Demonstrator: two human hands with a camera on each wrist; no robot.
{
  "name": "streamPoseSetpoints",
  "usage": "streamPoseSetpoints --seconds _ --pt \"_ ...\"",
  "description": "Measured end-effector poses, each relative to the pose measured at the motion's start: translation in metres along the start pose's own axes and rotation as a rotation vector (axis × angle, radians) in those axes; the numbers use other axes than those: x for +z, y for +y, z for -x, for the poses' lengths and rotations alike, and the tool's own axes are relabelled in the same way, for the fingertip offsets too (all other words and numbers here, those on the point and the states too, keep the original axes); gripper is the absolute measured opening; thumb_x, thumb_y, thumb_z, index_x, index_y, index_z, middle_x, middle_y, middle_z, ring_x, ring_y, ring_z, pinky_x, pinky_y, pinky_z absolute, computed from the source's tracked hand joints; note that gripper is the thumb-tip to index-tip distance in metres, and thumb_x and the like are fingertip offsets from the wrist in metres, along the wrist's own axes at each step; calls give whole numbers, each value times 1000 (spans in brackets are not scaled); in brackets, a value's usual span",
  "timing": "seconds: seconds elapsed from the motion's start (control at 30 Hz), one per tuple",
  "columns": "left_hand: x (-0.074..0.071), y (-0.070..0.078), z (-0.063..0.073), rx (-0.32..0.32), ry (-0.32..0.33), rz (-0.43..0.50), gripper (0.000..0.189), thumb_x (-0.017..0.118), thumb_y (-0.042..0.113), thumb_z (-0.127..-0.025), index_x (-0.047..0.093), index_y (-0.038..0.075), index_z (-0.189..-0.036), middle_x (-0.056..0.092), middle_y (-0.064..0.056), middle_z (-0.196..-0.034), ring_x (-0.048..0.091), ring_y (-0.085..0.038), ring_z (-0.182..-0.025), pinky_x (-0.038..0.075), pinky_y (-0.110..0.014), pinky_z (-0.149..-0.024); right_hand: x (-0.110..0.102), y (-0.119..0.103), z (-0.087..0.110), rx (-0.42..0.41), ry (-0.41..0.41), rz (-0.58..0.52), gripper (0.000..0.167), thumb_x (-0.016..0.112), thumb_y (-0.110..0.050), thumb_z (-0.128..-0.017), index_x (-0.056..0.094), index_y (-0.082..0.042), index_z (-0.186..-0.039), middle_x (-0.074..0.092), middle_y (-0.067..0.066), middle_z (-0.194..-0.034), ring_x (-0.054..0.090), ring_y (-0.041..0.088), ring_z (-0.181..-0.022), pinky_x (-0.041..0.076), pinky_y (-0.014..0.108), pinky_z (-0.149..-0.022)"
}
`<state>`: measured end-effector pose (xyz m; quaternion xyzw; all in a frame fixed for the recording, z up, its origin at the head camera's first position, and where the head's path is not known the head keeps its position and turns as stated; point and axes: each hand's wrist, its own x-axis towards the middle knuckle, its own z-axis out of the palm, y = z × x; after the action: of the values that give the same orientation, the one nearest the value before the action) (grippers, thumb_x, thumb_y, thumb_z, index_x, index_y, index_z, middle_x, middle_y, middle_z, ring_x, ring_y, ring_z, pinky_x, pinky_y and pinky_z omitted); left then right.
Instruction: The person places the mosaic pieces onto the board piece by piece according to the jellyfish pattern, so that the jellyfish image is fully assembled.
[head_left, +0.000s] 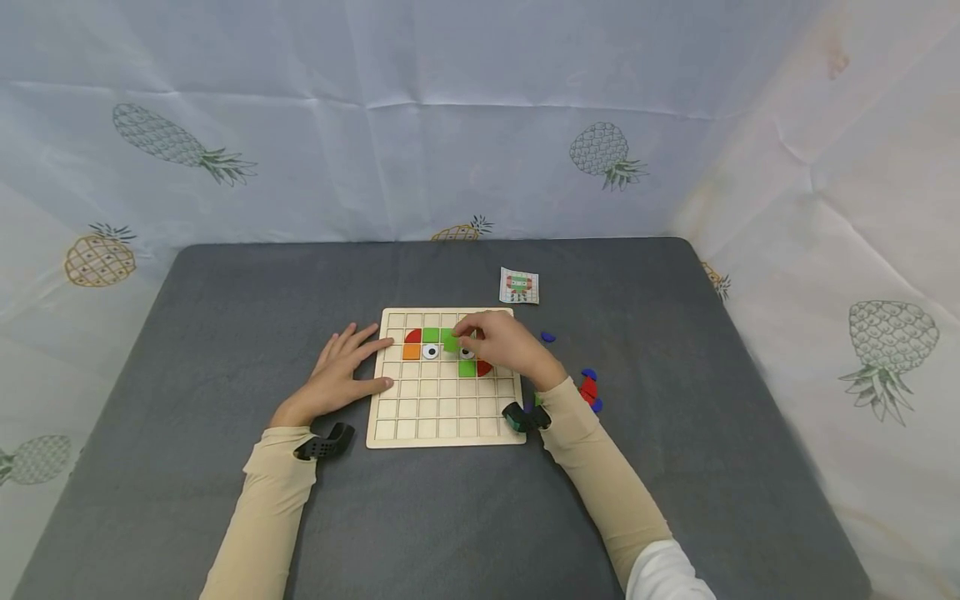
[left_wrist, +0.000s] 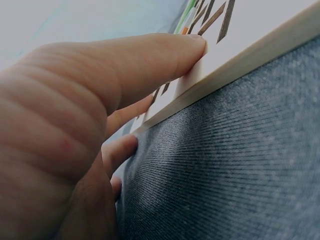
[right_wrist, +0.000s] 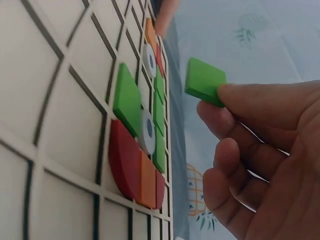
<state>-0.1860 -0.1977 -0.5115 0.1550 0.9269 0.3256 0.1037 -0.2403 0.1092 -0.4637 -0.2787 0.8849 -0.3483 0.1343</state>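
A wooden grid board [head_left: 427,408] lies on the table under both hands. My left hand [head_left: 341,379] rests at its left edge with fingers spread, the thumb [left_wrist: 175,52] pressing the rim. Over the upper rows, my right hand [head_left: 506,342] pinches a green square tile [right_wrist: 205,80] between thumb and index finger, clear of the board. Set in the grid are a red quarter-round tile [head_left: 413,336], an orange square [head_left: 411,352], a white eye tile [head_left: 430,352] and several green squares [right_wrist: 127,100]. Another eye tile [right_wrist: 148,132] and red tile [right_wrist: 124,160] sit at the right, partly hidden in the head view.
A small printed card [head_left: 519,286] with a coloured figure on a grid lies behind the board. Right of the board are a blue piece [head_left: 547,337] and a cluster of red pieces [head_left: 588,389] with blue ones, close to the right forearm. Grey cloth covers the table [head_left: 262,517].
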Motion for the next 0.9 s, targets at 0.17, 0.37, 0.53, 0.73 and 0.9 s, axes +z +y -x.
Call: streamPoseSetpoints --seconds 0.17,0.37,0.53,0.73,0.9 --pt "-1 0 0 3 -5 1 73 73 40 -92 44 17 -155 18 -17 -169 -2 -43 -158 -6 -64 -126 10 -5 -4 -37 -39 102 18 62 -19 -101 77 -13 -110 77 1 -102 59 8 -72 52 25 -74" --pt "-1 0 0 -2 -5 -2 73 73 41 -92 44 18 -155 19 -17 -169 -2 -43 -158 -6 -63 -126 17 -7 -6 -10 -95 145 16 64 -20 -100 78 -15 -107 77 0 -102 56 9 -65 49 23 -67" --pt "-1 0 -1 -5 -5 1 73 73 42 -92 44 18 -155 19 -17 -169 -2 -43 -158 -6 -63 -126 20 -9 -4 -11 -97 167 12 67 -20 -99 78 -16 -100 74 -2 -98 55 11 -72 47 25 -68" --pt "-1 0 0 -1 -2 -1 73 73 41 -92 44 18 -155 19 -17 -169 -1 -43 -158 -6 -63 -126 23 -10 -2 -7 -62 231 12 66 -18 -98 78 -17 -96 69 -4 -93 52 13 -82 46 27 -72" --pt "0 0 0 3 0 -1 73 73 41 -92 44 18 -155 19 -18 -169 -1 -44 -158 -6 -64 -126 25 -10 -2 6 -56 261 12 66 -19 -98 78 -17 -96 66 -5 -89 51 13 -84 46 27 -70"
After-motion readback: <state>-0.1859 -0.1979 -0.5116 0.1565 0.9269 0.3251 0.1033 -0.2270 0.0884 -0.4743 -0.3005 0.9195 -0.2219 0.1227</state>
